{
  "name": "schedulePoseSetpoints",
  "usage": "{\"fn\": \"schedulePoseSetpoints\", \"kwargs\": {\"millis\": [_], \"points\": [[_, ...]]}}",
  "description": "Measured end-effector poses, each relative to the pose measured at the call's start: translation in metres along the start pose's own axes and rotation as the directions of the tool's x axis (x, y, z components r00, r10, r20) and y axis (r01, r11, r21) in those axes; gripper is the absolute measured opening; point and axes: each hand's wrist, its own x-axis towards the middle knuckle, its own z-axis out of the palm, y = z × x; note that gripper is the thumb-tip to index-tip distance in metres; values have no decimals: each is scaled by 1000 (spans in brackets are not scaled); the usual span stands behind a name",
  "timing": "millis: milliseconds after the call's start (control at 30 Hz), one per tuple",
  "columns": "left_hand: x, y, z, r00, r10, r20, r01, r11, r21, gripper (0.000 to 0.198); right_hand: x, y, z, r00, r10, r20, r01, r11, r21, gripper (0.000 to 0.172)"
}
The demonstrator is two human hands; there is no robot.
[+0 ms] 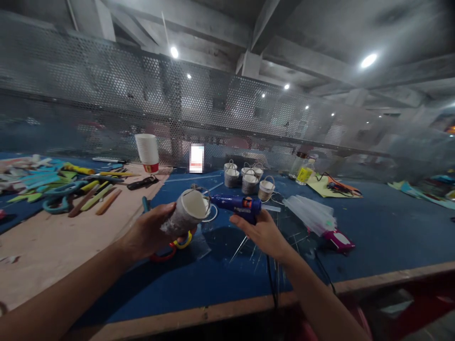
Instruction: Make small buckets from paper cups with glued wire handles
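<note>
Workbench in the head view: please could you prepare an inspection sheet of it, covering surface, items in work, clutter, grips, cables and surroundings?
Surface: blue tabletop; pale board on the left part.
Items in work: tilted cup, white inside, greyish outside; blue glue gun, nozzle near the cup's rim, contact unclear.
Clutter: coloured sticks, paper cup stack, small handled buckets, clear plastic pieces.
Grips: left grip holds the cup; right grip holds the glue gun.
Cables: black cable below the right grip, near the front edge; plug not visible.
Surroundings: perforated screen behind; ceiling lights lit.
</note>
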Motion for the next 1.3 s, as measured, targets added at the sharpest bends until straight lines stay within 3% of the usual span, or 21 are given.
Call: {"fn": "schedulePoseSetpoints", "kwargs": {"millis": [400, 933, 1133, 1300], "points": [[-1, 3, 8, 995, -48, 86, 50, 998, -29, 45, 0, 2, 0, 999, -35, -24, 34, 999, -35, 33], [-1, 3, 9, 997, -46, 61, 48, 998, -32, 43, -1, 1, -2, 1000, -13, -19, 12, 999, -30, 34], [-1, 4, 4, 1000, -9, 20, 10, 999, -32, 45, 0, 5, -3, 998, 61, 35, -62, 997, 37, 34], [-2, 4, 7, 998, -34, 46, 35, 999, -26, 43, -1, 1, -3, 998, 32, 46, -33, 999, 27, 33]]}}
